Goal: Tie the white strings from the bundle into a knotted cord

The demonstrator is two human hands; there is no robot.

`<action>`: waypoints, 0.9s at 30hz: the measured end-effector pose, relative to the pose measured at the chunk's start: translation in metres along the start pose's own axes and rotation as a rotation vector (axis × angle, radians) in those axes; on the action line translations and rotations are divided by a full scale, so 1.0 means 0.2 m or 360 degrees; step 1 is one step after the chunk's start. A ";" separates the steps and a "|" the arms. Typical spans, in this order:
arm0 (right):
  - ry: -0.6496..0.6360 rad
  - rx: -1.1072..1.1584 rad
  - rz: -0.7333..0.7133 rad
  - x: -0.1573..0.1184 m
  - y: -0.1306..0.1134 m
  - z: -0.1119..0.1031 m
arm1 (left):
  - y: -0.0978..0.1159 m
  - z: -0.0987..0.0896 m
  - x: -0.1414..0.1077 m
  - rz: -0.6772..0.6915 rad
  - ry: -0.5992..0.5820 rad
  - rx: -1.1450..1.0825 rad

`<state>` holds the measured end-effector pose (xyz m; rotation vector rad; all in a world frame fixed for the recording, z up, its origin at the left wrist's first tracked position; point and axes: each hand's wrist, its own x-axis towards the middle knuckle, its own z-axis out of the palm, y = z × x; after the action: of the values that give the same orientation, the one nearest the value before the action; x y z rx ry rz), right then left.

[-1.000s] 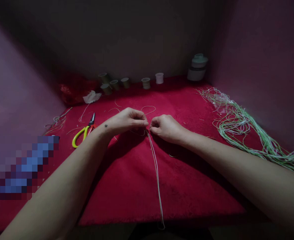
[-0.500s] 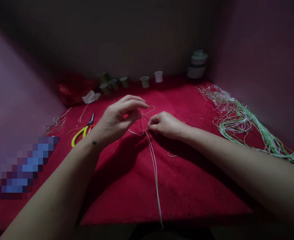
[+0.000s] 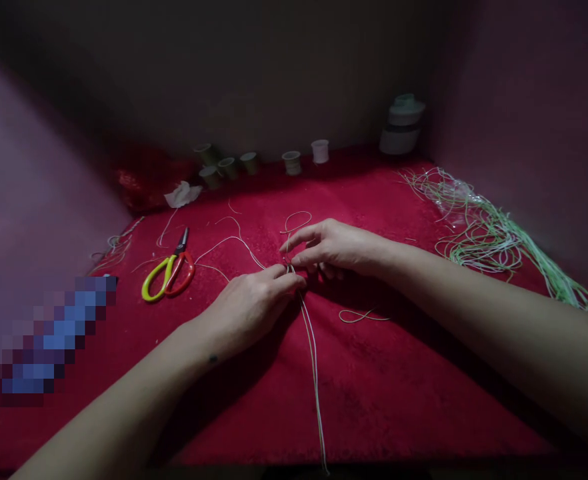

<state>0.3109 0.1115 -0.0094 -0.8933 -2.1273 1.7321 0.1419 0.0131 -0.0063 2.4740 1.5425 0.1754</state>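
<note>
Thin pale cords [image 3: 315, 373] run from my hands down to the table's front edge, and more strands [image 3: 241, 241] curve off to the left. My left hand [image 3: 257, 303] is closed, thumb and forefinger pinching the cords where they meet in the middle. Just above and to the right, my right hand [image 3: 331, 247] has its thumb and forefinger apart, tips close to the same spot. A small cord loop [image 3: 299, 215] extends beyond its forefinger. Whether those fingertips touch cord is hard to see.
Scissors [image 3: 168, 275] with yellow and red handles lie left on the red cloth [image 3: 399, 400]. A short looped cord [image 3: 357, 316] rests right of centre. Thread spools [image 3: 291, 163] and a white container [image 3: 401, 130] line the back. Bundled green-white cords [image 3: 514, 240] spread along the right.
My left hand has come down from above and pinched the cords. My right hand has loosened its pinch and spread its thumb and forefinger. The scissors' handles are now uncovered.
</note>
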 end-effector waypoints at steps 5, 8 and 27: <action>0.0112 0.0024 -0.0043 0.01 0.01 0.02 | -0.01 0.05 -0.01 -0.0054 0.0065 0.0060; 0.0042 0.0031 -0.0042 0.01 0.01 0.02 | -0.01 0.06 -0.01 -0.0052 0.0076 0.0095; 0.0203 -0.0045 0.0150 0.04 -0.01 0.06 | 0.00 0.08 -0.02 0.0204 0.0137 0.0243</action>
<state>0.2966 0.1068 -0.0116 -1.0974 -2.0633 1.6441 0.1439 0.0085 -0.0223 2.7201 1.4819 0.1941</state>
